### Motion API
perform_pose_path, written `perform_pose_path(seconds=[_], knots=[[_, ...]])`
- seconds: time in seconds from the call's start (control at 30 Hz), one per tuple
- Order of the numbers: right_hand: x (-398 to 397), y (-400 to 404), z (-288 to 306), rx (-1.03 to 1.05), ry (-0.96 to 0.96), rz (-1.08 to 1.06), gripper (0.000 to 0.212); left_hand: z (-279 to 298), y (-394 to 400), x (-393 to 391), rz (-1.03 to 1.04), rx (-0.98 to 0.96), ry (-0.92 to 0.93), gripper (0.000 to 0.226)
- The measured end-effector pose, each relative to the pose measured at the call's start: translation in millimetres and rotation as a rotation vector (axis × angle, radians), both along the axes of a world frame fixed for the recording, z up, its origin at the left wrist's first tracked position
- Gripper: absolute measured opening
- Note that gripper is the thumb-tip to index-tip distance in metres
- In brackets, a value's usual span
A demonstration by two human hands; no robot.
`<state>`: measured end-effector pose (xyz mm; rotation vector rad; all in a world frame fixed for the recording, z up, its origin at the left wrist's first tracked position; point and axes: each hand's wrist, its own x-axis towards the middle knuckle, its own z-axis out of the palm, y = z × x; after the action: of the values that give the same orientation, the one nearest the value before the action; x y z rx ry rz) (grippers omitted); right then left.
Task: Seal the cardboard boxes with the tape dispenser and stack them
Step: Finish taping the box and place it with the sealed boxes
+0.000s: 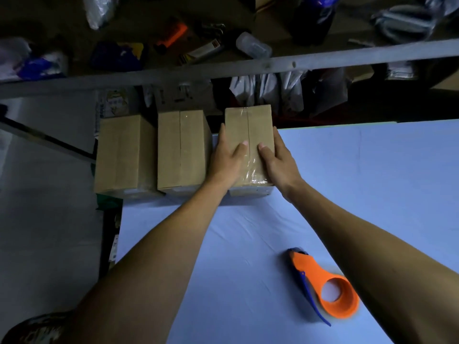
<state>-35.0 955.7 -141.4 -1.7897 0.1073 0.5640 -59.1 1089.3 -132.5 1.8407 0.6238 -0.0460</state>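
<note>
Both hands clasp the taped box (pixel 248 135) from its sides, left hand (pixel 227 157) and right hand (pixel 278 160) with thumbs on top, a grip probably meant to square it beside two sealed boxes (pixel 181 150) at the counter (pixel 347 182) edge; the tape dispenser (pixel 327 291) lies near, set aside.

Open blue tabletop (pixel 360 184) lies to the right of the taped box (pixel 248 135) and in front of the box row, broken only by the tape dispenser (pixel 325 289) near the right forearm. To the left, the middle box (pixel 181 150) and left box (pixel 121 155) close the passage. Behind, a grey shelf rail (pixel 223 68) and hanging bags (pixel 268 93) block access.
</note>
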Motion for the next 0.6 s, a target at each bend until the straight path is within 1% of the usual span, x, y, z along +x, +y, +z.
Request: perform_pose_path(seconds=[0.07,0.1,0.2,0.27,0.37,0.47,0.53,0.6], knots=[[5,5,-2,-0.010,-0.011,0.002,0.061,-3,3,5,0.015,0.006,0.007,0.081],[6,7,-3,-0.015,-0.018,0.006,0.061,-4,5,6,0.020,0.007,0.012,0.082],[8,9,-7,-0.019,-0.031,0.010,0.061,-7,6,7,0.025,0.026,0.012,0.074],[9,6,-9,-0.038,-0.037,0.025,0.062,-8,6,7,0.028,0.039,0.012,0.074],[12,3,-2,-0.144,-0.077,0.084,0.060,-5,3,9,0.020,0.066,0.035,0.079],[18,1,9,-0.286,-0.151,0.143,0.064,5,1,12,0.023,0.100,0.077,0.088],[19,-4,18,-0.360,-0.199,0.152,0.069,16,0,15,0.023,0.171,0.087,0.086],[15,-11,28,-0.431,-0.276,0.182,0.071,33,-1,15,0.001,0.292,0.079,0.082]])
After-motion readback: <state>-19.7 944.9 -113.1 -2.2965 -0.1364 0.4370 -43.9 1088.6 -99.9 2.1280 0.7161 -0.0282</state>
